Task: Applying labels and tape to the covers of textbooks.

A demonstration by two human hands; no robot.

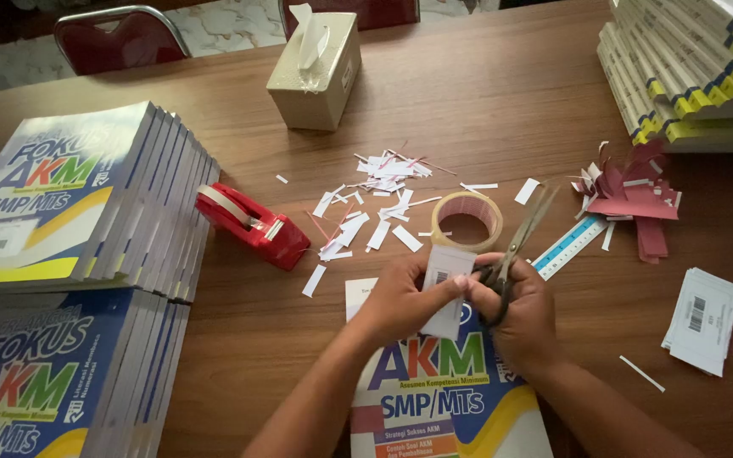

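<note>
The left hand (400,297) pinches a small white barcode label (445,288) between thumb and fingers, holding it upright over a blue-and-yellow book (447,399) that lies flat at the table's near edge. The right hand (519,318) is closed through the handles of a pair of scissors (521,242) — blades slightly parted, pointing away over a roll of clear tape (467,219). White paper trimmings (375,212) lie scattered beyond. A red tape dispenser (252,225) sits to the left, beside two stacks of matching books (69,280). A pile of white barcode labels (704,321) rests at right, red paper scraps (634,199) behind a blue ruler (570,246).
</note>
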